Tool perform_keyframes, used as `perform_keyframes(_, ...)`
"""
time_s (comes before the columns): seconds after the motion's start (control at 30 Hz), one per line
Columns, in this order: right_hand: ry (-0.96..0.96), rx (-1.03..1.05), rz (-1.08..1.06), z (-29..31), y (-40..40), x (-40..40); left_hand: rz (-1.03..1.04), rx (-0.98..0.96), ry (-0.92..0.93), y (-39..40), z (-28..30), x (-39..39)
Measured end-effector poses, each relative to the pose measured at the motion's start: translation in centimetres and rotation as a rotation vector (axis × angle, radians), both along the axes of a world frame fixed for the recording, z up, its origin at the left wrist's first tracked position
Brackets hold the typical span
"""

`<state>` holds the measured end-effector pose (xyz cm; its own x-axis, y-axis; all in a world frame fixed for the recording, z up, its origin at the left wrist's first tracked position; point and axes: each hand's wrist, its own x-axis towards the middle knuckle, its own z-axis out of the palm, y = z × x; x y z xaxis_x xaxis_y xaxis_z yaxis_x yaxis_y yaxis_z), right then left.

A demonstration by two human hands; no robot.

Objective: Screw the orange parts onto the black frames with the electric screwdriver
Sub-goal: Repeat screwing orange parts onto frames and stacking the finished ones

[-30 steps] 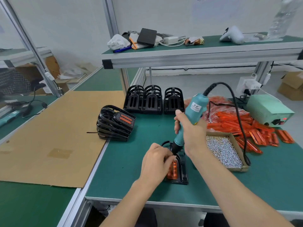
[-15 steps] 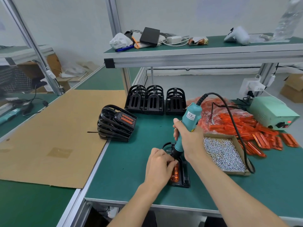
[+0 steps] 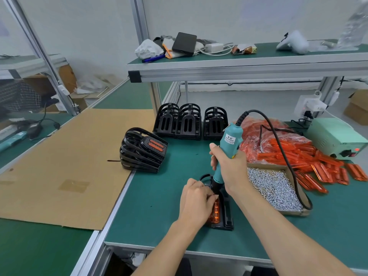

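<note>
A black frame (image 3: 227,218) lies flat on the green mat near the front edge, with an orange part (image 3: 215,213) set into it. My left hand (image 3: 197,202) curls over the frame's left side, fingertips pinching at the screwdriver tip. My right hand (image 3: 231,168) grips the teal electric screwdriver (image 3: 229,144), held nearly upright with its black nose down on the frame's far end. The tip itself is hidden behind my fingers.
A cardboard tray of screws (image 3: 274,188) sits right of the frame. Loose orange parts (image 3: 310,162) pile behind it, beside a green power supply (image 3: 336,138). Bare black frames (image 3: 191,122) stand at the back; finished ones stack (image 3: 143,150) at left. The screwdriver cord (image 3: 286,158) loops over the tray.
The screwdriver has dropped slightly and stands more upright over the frame. My left hand stays on the frame and my head has shifted a little.
</note>
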<state>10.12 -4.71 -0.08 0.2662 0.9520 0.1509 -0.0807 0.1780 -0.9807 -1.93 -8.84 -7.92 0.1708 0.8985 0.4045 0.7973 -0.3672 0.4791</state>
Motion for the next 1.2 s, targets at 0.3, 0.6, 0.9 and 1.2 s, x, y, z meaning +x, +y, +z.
perform_keyframes(0.3, 0.019, 0.028, 0.112, 0.6, -0.5, 0.0, 0.021, 0.038, 0.011, -0.2, -0.4, -0.1)
perform_keyframes(0.6, 0.015, 0.022, 0.105, 1.0, -0.7, 0.1, 0.001, 0.019, 0.04, -0.1, -0.1, 0.0)
perform_keyframes(0.9, -0.011, 0.04, 0.172, 1.1, -1.2, -0.5, 0.027, 0.065, 0.03, -0.3, -0.4, -0.3)
perform_keyframes(1.2, -0.016, 0.039, 0.21, 0.9, -1.4, -0.6, 0.044, 0.048, 0.024, -2.2, -0.6, -0.9)
